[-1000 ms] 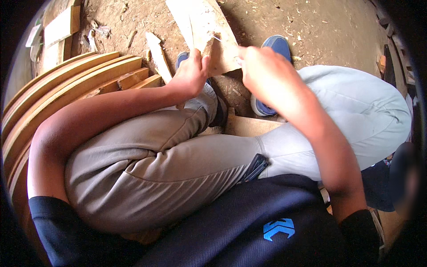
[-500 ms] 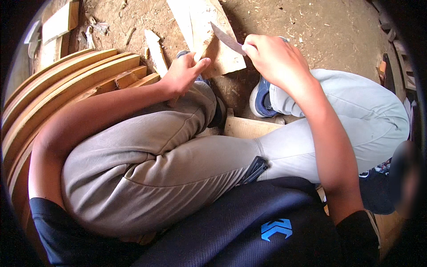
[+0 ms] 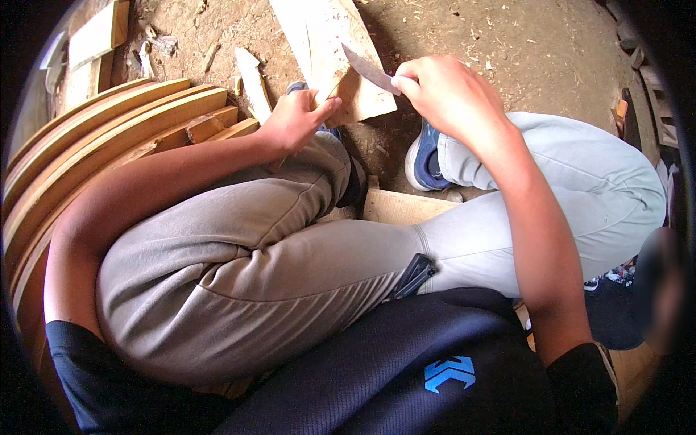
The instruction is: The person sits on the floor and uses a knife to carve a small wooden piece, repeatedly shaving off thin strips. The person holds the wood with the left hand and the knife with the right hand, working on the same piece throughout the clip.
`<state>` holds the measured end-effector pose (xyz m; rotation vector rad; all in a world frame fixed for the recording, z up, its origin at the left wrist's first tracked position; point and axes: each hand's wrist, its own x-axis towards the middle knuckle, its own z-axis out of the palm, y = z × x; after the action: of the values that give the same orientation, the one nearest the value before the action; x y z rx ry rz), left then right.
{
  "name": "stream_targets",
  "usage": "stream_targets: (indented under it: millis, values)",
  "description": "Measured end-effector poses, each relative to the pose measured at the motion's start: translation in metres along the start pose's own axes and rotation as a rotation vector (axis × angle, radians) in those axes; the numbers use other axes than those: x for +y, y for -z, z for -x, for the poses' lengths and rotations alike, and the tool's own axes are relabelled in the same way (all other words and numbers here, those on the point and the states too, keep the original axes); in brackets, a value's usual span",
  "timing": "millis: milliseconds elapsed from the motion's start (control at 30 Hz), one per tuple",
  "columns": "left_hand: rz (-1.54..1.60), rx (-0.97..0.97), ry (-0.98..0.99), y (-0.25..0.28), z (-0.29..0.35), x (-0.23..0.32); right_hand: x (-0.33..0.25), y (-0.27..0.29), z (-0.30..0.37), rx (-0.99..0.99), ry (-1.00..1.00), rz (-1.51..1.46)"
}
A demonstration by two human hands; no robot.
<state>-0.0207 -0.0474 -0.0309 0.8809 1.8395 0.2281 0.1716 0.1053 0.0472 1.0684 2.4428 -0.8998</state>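
Note:
My left hand [image 3: 293,119] rests above my bent left knee, fingers closed on a thin pale wooden stick [image 3: 328,91] that pokes out past the fingertips. My right hand [image 3: 446,94] is shut on a knife handle. The grey knife blade [image 3: 370,70] points left, its tip just above the stick's end. Both hands hover over a broad pale plank [image 3: 326,40] lying on the dirt floor.
Several curved wooden strips [image 3: 109,134] are stacked at my left. A narrow offcut [image 3: 250,76] lies on the dirt beside the plank. A blue shoe [image 3: 420,156] and a flat wooden piece [image 3: 399,206] sit between my legs. Wood scraps [image 3: 94,36] lie top left.
My right hand has lifted and drawn back to the right, baring the knife blade. My left hand with the stick slid slightly left.

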Motion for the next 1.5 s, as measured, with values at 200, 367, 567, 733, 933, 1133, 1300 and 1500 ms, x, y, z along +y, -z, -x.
stream_targets:
  millis: [200, 367, 567, 733, 933, 1133, 1300, 1500]
  values:
    - [-0.032, 0.021, -0.036, -0.002, 0.003, -0.007, 0.003, -0.006, -0.005, -0.020, 0.062, -0.043]
    - [-0.052, 0.039, -0.141, -0.004, 0.000, -0.005, 0.022, 0.003, -0.035, -0.108, 0.248, -0.033]
    - [-0.122, 0.067, -0.174, -0.004, 0.001, -0.008, 0.028, 0.005, -0.051, -0.153, 0.306, -0.051]
    - [-0.125, 0.085, -0.191, -0.009, -0.004, -0.017, 0.026, 0.004, -0.057, -0.144, 0.352, -0.047]
    - [-0.157, 0.086, -0.138, -0.008, -0.002, -0.012, 0.031, -0.006, -0.059, -0.251, 0.291, -0.226]
    - [-0.124, 0.093, -0.188, -0.013, -0.001, -0.021, 0.029, -0.004, -0.059, -0.478, 0.031, -0.534]
    - [-0.073, 0.082, -0.222, -0.011, -0.004, -0.019, 0.027, -0.008, -0.053, -0.180, 0.158, -0.240]
    - [-0.044, 0.027, -0.113, -0.002, 0.008, -0.002, 0.000, 0.022, -0.020, 0.051, 0.121, 0.006]
